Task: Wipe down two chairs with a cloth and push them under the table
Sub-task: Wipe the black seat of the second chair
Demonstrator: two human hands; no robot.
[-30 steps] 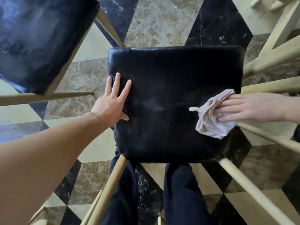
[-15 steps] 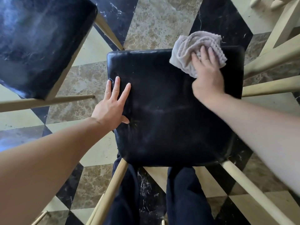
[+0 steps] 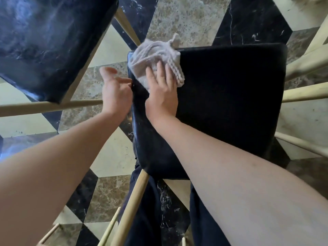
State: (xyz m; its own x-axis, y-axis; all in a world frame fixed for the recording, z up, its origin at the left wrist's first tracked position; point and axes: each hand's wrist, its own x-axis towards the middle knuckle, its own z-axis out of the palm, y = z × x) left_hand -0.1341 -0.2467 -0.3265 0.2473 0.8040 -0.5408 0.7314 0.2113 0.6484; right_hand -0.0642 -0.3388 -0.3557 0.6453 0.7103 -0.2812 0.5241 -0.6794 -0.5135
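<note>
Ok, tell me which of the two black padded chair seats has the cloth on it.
The black padded chair seat at centre; the right hand presses the grey cloth on its far-left corner. The upper-left seat is bare.

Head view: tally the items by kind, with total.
Black chair seats: 2, near seat, second seat
Cloths: 1, cloth
Hands: 2, left hand, right hand pressing the cloth
Total: 5

cloth (image 3: 156, 60) on near chair (image 3: 230, 103) far-left corner, 2nd chair (image 3: 48, 41) left
</note>
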